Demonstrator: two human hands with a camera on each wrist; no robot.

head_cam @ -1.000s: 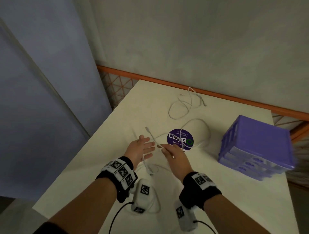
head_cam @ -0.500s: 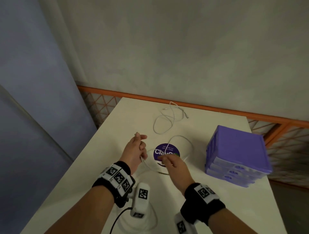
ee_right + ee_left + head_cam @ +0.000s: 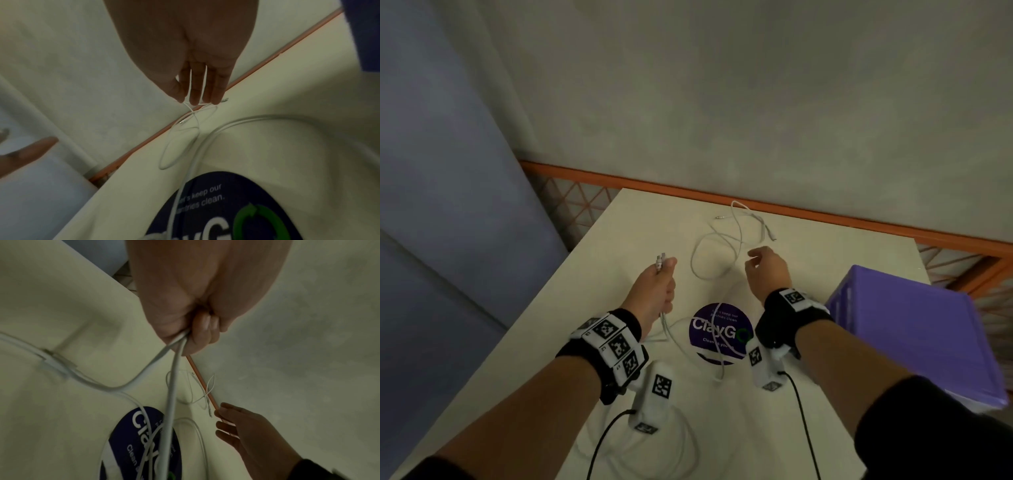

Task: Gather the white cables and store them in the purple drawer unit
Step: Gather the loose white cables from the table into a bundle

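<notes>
My left hand (image 3: 666, 277) grips a thick white cable (image 3: 671, 334) in its fist, with both plug ends sticking up above the thumb. In the left wrist view two strands (image 3: 173, 378) hang from the curled fingers (image 3: 205, 327) down to the table. A second, thinner white cable (image 3: 717, 240) lies in loose loops near the table's far edge. My right hand (image 3: 755, 258) hovers just over it, fingers (image 3: 197, 92) straight and holding nothing. The purple drawer unit (image 3: 911, 342) stands at the right, to the right of that hand.
The white table (image 3: 585, 318) carries a round dark-blue ClayGo sticker (image 3: 736, 325) that the held cable crosses. An orange rail (image 3: 825, 214) with mesh runs behind the far edge, under a grey wall. The table drops off at the left.
My right hand let go of the thick cable and moved forward and right, over the far cable. My left hand closed round the thick cable with both plug ends together.
</notes>
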